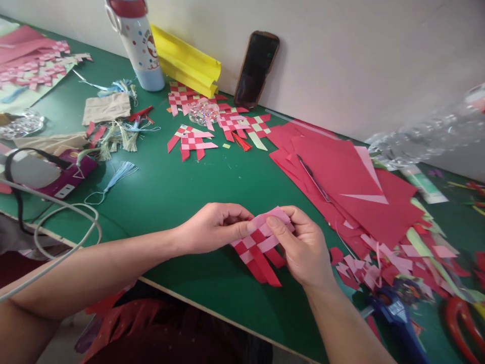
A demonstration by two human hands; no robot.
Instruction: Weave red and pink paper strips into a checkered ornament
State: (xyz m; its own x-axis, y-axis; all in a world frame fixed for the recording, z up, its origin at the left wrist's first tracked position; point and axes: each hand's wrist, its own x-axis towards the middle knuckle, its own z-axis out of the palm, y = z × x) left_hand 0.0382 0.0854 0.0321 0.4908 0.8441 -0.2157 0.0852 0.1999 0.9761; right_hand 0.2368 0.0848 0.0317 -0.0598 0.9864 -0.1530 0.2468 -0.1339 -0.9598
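Note:
A woven piece of red and pink paper strips [259,247] is held over the green table [170,187] near its front edge. My left hand [214,227] pinches its left side with fingers closed. My right hand [303,247] grips the right side, thumb pressed on the pink strips on top. Loose red strip ends hang down toward me below the weave.
Several finished woven pieces [227,121] lie at the back by a bottle [138,43], yellow paper [187,60] and a leaning phone [256,68]. Red sheets [341,177] lie right, over paper scraps [394,258], a glue gun [397,308] and scissors [460,318]. Tassels [113,131] and cables [56,222] sit left.

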